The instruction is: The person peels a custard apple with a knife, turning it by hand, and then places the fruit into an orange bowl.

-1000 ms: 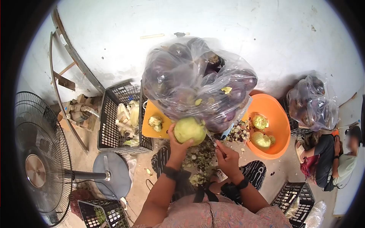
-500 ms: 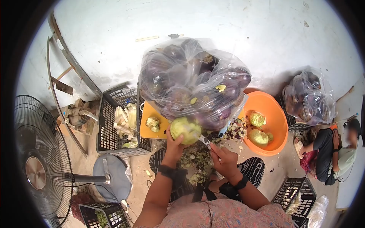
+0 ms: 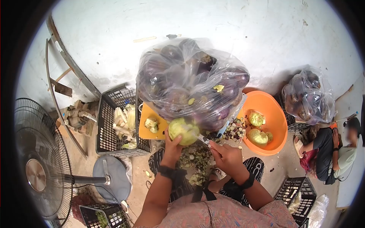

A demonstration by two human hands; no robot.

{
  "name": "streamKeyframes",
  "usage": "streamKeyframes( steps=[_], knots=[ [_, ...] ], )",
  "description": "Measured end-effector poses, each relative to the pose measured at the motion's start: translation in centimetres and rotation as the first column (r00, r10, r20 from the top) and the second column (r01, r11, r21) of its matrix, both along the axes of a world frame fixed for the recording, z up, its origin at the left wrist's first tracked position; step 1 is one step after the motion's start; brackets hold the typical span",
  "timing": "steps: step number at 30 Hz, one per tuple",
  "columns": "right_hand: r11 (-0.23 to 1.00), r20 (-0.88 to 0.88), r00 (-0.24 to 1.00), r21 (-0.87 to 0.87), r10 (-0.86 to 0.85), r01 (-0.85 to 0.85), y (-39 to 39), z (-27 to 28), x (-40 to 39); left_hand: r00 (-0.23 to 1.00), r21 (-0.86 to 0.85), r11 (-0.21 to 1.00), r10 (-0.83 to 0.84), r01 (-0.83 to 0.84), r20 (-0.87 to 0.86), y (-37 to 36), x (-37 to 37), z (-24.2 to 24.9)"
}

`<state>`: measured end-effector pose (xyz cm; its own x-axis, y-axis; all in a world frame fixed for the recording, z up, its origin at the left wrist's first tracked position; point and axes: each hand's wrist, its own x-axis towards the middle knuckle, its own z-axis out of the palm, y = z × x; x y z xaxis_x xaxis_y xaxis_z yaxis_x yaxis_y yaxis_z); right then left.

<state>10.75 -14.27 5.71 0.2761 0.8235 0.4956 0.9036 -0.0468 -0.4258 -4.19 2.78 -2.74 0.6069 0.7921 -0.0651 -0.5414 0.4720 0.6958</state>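
My left hand [image 3: 173,145] grips a round pale-green peeled vegetable [image 3: 183,130] from below, held up in front of me. My right hand [image 3: 226,156] holds a small knife [image 3: 203,140] whose blade touches the vegetable's lower right side. Behind them a big clear plastic bag [image 3: 190,81] is stuffed with dark purple eggplants. Peelings [image 3: 195,161] lie piled on the floor under my hands. An orange bowl [image 3: 272,114] on the right holds other peeled green pieces [image 3: 258,136].
A black crate [image 3: 108,125] with pale scraps stands at left beside an orange tray [image 3: 146,127]. A standing fan [image 3: 38,163] fills the far left. A second bag of eggplants [image 3: 308,97] and a seated person [image 3: 330,150] are at right, and black crates [image 3: 298,195] at lower right.
The vegetable in my left hand has shifted slightly left and up toward the bag. My right hand with the knife has moved in until the blade touches it.
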Motion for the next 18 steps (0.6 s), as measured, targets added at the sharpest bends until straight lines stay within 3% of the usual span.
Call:
streamKeyframes(
  steps=[18],
  knots=[
    [0.999,0.139,0.99,0.05,-0.01,0.003,1.3,0.7,-1.0,0.999,0.004,0.999,0.038,-0.038,0.017,-0.1,0.1,-0.4]
  ],
)
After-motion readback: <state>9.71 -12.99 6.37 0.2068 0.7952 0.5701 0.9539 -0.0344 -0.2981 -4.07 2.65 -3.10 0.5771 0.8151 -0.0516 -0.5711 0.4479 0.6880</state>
